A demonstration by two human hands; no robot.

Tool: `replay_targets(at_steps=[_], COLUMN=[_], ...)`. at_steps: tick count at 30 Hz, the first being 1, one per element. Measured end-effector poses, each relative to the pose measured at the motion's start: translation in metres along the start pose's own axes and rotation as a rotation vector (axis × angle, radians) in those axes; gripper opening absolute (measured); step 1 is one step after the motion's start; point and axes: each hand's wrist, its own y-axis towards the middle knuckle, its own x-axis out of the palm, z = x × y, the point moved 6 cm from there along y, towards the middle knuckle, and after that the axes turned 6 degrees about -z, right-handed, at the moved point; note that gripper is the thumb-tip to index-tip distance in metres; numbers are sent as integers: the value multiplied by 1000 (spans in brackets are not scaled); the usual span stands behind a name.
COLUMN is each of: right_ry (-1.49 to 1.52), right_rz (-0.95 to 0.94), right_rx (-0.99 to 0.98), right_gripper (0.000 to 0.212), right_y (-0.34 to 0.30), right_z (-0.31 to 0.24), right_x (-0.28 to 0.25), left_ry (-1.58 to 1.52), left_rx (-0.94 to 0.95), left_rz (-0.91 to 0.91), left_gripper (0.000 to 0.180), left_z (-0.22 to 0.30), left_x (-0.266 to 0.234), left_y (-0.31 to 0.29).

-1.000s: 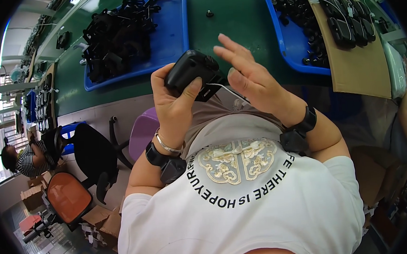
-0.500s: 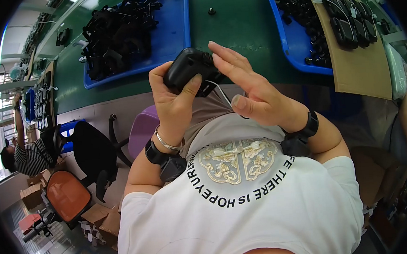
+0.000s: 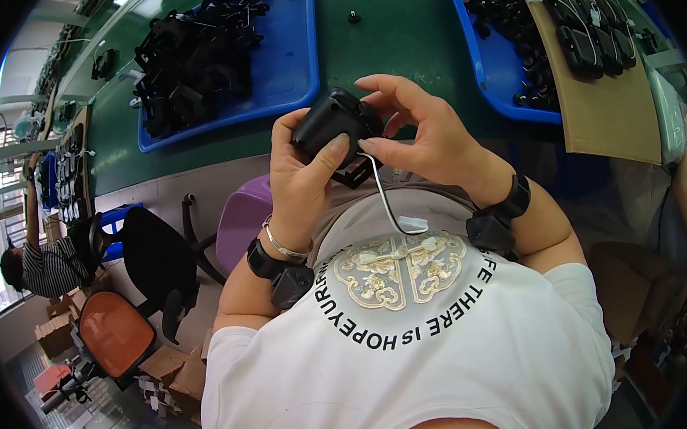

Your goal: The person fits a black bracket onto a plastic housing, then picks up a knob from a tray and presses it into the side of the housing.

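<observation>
Cradling the black housing [image 3: 323,130] by the desk [image 3: 372,53], we have our left hand [image 3: 299,170] closed round it, our right hand [image 3: 438,140] half curled at its right end (gripping or not, we cannot tell); let's support it steadily, white cable [image 3: 378,177] unpinched.

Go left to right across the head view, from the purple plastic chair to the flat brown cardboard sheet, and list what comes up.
Curved purple plastic chair → the person's left hand → rounded black plastic device → the person's right hand → right-hand blue plastic tray → flat brown cardboard sheet.
</observation>
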Motion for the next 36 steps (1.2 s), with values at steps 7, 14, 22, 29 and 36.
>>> replay_targets(at_steps=[7, 14, 22, 29, 36], right_ry=[-103, -232, -458, -11, 109], right_rz=[32, 24, 97, 74, -67], right_rx=[-54, -191, -327, 31, 207], right_gripper=[52, 44, 42, 33, 26], right_y=[-3, -2, -7, -6, -6], right_z=[2, -4, -13, 8, 17], right_x=[2, 2, 4, -5, 4], left_ry=[31, 23, -18, 21, 210], left_rx=[-56, -53, -116, 67, 180], left_rz=[-9, -16, -4, 49, 15], left_gripper=[38, 44, 44, 45, 45], left_z=[0, -2, -3, 4, 2], left_x=[3, 1, 3, -3, -10], left_y=[-2, -2, -2, 0, -1])
